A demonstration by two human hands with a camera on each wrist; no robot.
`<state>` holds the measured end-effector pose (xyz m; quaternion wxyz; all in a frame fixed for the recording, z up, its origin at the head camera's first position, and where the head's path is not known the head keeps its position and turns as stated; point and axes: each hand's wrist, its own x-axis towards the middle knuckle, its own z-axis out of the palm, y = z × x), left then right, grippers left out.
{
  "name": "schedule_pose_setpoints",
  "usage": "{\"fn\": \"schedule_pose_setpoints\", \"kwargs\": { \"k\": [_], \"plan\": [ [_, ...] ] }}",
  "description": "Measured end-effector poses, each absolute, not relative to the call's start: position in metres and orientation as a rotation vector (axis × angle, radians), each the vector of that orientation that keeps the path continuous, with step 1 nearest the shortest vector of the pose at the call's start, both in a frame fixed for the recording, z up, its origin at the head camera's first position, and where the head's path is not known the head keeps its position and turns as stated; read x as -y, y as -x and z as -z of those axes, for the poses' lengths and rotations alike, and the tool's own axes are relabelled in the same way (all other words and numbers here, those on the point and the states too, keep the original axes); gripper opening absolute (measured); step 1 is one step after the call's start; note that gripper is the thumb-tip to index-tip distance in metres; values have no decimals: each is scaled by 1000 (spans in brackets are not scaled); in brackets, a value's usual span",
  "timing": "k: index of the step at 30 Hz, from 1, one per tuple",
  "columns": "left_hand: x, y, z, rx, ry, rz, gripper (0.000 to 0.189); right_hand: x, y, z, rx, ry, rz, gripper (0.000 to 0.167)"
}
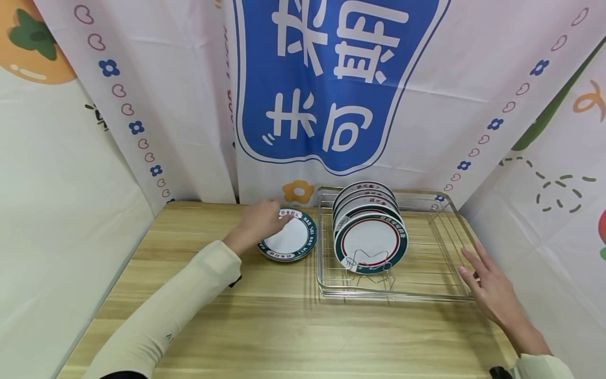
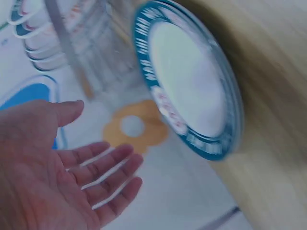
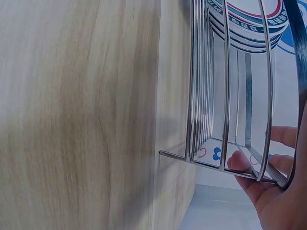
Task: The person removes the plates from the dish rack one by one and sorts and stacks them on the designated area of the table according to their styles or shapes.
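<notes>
The wire rack [image 1: 407, 296] holds a row of upright plates [image 1: 371, 239] in its left part; wires span from them to the right hand [image 1: 494, 287], its fingers gripping the right rim. Just left of the rack, stacked plates [image 1: 286, 239] lie flat toward the table's [image 1: 265, 331] far edge, their border reading "HAO SHI HAO WEI"; the left hand [image 1: 258, 223], fingers extended and relaxed, hovers over their left side.

Plates [image 1: 371, 242] in rack [image 1: 426, 298], plate stack [image 1: 290, 239] to left
</notes>
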<state>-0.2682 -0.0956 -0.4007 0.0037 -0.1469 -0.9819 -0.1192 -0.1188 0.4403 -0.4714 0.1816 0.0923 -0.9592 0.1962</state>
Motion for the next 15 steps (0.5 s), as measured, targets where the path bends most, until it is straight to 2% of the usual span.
{"fn": "schedule_pose_setpoints", "kwargs": {
  "k": [15],
  "plan": [
    [25,236,359,2881,845,447,44,-441,118,474,2730,-302,-503,53]
  ]
}}
